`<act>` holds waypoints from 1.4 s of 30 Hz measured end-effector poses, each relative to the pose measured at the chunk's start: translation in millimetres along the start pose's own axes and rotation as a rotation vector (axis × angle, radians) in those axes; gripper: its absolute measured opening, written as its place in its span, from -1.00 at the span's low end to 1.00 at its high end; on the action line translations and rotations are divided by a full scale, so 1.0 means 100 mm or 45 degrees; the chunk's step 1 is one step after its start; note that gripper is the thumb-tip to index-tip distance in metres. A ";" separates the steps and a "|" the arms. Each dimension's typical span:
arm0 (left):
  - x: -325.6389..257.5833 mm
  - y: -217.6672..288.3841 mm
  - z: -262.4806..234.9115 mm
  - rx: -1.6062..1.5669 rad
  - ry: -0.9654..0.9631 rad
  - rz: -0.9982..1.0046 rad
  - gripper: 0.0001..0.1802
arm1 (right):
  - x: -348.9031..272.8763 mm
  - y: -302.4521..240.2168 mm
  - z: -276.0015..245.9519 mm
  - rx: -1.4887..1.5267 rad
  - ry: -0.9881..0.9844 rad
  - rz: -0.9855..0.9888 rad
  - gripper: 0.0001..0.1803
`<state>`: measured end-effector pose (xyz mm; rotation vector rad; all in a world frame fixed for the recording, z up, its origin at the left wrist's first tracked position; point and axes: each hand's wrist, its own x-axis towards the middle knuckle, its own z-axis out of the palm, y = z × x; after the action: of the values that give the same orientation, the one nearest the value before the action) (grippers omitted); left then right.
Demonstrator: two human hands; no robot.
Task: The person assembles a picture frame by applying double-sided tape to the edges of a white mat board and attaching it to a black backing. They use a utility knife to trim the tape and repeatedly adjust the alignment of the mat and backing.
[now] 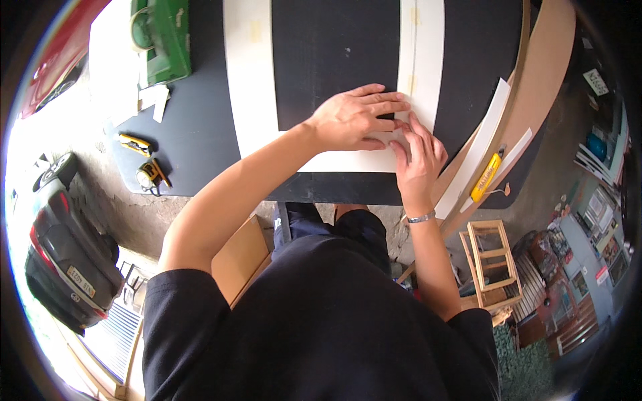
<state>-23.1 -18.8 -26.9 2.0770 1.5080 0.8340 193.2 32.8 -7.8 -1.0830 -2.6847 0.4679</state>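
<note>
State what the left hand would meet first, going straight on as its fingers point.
The left hand would probably meet the right hand first, though depth is unclear where they converge.

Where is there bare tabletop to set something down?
Two dark patches of tabletop look bare: between the left white strip and right white strip, beyond the left hand; and between the left white strip and the tape measure. Crowded: the right side, with brown board and yellow cutter, and the strips' corner, where the right hand also works.

Dark tabletop [204, 113] with white strips [251, 87] and tape measure [148, 176]
</note>
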 end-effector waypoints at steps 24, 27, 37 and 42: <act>-0.12 -0.11 0.08 0.113 -0.109 0.094 -0.62 | 1.93 -3.64 1.09 1.680 -0.663 0.855 -0.65; -0.13 -0.11 0.10 0.092 -0.111 0.075 -0.62 | 1.88 -3.70 1.21 1.892 -0.499 0.950 -0.73; -0.18 -0.13 0.29 0.053 0.118 -0.001 -0.76 | 1.50 -3.94 1.25 1.913 -0.213 0.593 -0.83; -0.17 -0.10 0.35 -0.003 0.208 0.020 -0.80 | 1.52 -3.90 1.36 1.752 -0.164 0.592 -0.81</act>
<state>-9.6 -31.6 -62.4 2.0643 1.5750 1.0330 -203.7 -154.9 20.2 -1.0847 -1.4023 2.0298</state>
